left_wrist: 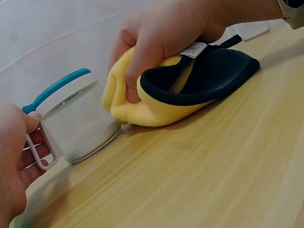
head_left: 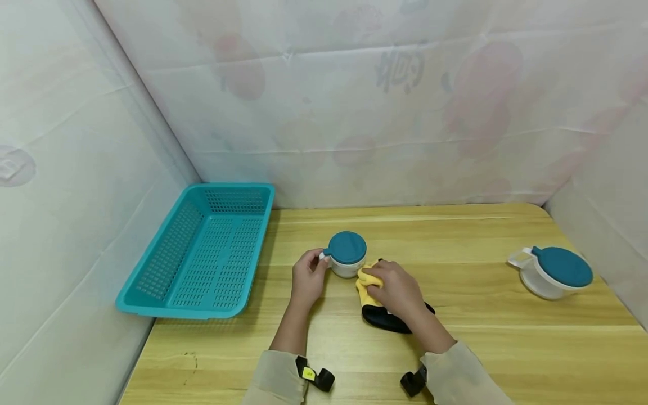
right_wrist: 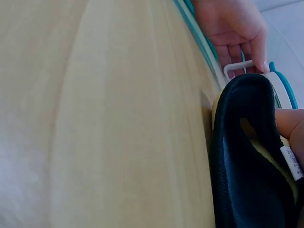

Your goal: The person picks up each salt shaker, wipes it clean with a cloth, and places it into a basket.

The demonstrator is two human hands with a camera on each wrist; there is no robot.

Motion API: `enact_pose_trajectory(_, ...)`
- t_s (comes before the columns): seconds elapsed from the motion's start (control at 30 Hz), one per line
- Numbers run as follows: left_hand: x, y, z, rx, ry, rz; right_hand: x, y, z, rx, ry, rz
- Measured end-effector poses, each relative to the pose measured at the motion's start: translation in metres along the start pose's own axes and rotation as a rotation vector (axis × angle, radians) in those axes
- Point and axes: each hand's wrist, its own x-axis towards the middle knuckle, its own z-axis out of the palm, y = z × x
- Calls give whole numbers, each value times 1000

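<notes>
A clear glass jar (left_wrist: 76, 121) with a teal lid (head_left: 347, 247) and a white handle (left_wrist: 38, 154) stands on the wooden table. My left hand (head_left: 307, 278) holds it by the handle, thumb up near the lid's tab. In my right hand (head_left: 400, 289) is a bunched yellow cloth (left_wrist: 137, 107) with a black, cuff-like part (left_wrist: 204, 78) and a small white label (left_wrist: 194, 50). The fingers pinch the yellow part right beside the jar's lower side. The right wrist view shows mostly the black part, which overlaps the jar.
A teal perforated basket (head_left: 260, 264) stands at the table's left, near the wall. Toward the right edge is a second lidded jar (head_left: 549, 278), its handle pointing left. Light printed sheets (head_left: 324, 112) enclose the back and sides of the wooden table (head_left: 481, 337).
</notes>
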Motion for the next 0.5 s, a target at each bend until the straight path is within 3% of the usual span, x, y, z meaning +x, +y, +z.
enact_pose_trajectory(0.3,1,-5,-1,26,0,44,3,1,-13,-3,108,-26)
enact_pose_trajectory(0.5,1,-3,0,26,-5,58,3,-1,-13,-50,116,-70)
